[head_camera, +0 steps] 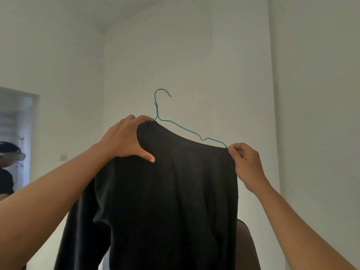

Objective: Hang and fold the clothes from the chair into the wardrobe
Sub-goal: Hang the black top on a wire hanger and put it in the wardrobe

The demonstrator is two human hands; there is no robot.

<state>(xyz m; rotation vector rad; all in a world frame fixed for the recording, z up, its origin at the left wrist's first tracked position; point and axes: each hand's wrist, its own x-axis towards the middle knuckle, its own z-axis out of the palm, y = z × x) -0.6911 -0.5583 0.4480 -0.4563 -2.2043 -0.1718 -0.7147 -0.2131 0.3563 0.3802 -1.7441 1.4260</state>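
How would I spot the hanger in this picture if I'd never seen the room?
Look at the white wall ahead, then the black top held up before it by the left hand and right hand. Along its neckline runs the hanger, a thin wire with its hook standing free above, the only teal thing in view.

home room, plain white walls (194, 55), wall mirror (17, 123)

head cam | faces forward — angled up at wall corner (104, 75) | close on shirt (175, 191) | single view
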